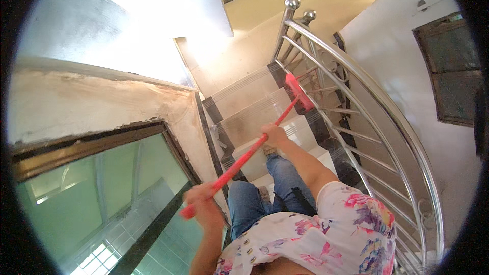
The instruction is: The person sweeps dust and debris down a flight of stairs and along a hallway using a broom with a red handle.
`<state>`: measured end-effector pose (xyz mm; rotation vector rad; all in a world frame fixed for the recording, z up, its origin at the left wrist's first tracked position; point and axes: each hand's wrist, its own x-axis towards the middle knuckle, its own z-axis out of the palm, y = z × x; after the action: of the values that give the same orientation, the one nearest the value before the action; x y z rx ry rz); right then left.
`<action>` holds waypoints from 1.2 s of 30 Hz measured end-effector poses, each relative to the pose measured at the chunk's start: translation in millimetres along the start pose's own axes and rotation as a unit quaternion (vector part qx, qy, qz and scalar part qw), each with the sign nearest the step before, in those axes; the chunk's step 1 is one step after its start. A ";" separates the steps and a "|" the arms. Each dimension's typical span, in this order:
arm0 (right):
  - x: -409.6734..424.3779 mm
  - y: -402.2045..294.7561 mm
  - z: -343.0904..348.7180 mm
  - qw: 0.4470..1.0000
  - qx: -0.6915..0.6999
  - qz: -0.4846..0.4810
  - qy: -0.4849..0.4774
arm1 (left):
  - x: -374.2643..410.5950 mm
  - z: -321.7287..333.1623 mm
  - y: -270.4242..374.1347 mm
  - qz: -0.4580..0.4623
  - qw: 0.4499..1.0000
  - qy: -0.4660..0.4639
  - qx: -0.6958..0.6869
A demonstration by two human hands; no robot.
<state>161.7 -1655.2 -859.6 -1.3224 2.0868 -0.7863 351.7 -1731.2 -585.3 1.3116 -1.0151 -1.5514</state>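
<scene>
A red long-handled broom slants from lower left to upper right across the stairs. My left hand is closed around the handle near its end, beside the window. Farther along the handle, my right hand grips it above the steps. The red broom head lies at the right side of the tiled stairs, by the foot of the metal railing; its bristles cannot be made out. Both hands look slightly blurred.
A curved stainless steel railing runs along the right. At the left is a framed glass window in a stained wall. The steps have black side tiles and grooved edges. A pale door stands at the top, and a white wall rises beyond the railing.
</scene>
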 end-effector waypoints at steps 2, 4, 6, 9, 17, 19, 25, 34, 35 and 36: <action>-3.4 51.6 26.1 0.998 -0.019 0.007 -0.060 | -3.9 27.5 -33.9 -0.033 0.998 0.033 -0.035; -7.9 35.3 33.5 0.999 0.032 -0.015 -0.014 | 8.9 21.3 -18.8 -0.029 1.000 0.001 -0.008; 3.5 1.2 23.3 0.997 0.069 -0.027 -0.004 | 9.6 40.6 15.1 0.033 0.996 -0.014 0.081; 10.0 -38.4 -12.2 0.981 0.168 -0.065 -0.078 | -3.6 59.5 60.5 0.068 0.988 -0.105 0.092; 26.2 23.2 -57.5 0.994 0.002 -0.006 -0.105 | 23.8 82.5 7.8 0.021 0.999 -0.039 -0.012; 29.3 29.2 -38.4 0.996 -0.010 0.006 -0.086 | 31.9 69.1 -1.3 0.037 0.998 -0.028 -0.047; 44.4 -87.9 61.3 0.983 0.169 -0.031 0.062 | 63.7 43.0 78.6 0.111 0.987 -0.097 0.058; 38.7 -211.4 82.4 0.939 0.340 0.016 0.048 | 72.0 21.4 149.8 0.228 0.893 -0.382 0.067; 36.1 -208.9 81.2 0.943 0.332 -0.008 0.016 | 76.7 18.3 157.5 0.221 0.868 -0.445 0.009; 34.0 -205.6 80.4 0.945 0.324 -0.033 -0.017 | 67.5 22.1 158.3 0.214 0.911 -0.353 -0.014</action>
<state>329.8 -1772.9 -771.3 -1.0209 1.5481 -1.3236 338.8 -1843.8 -453.9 0.4224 -1.5856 -1.6969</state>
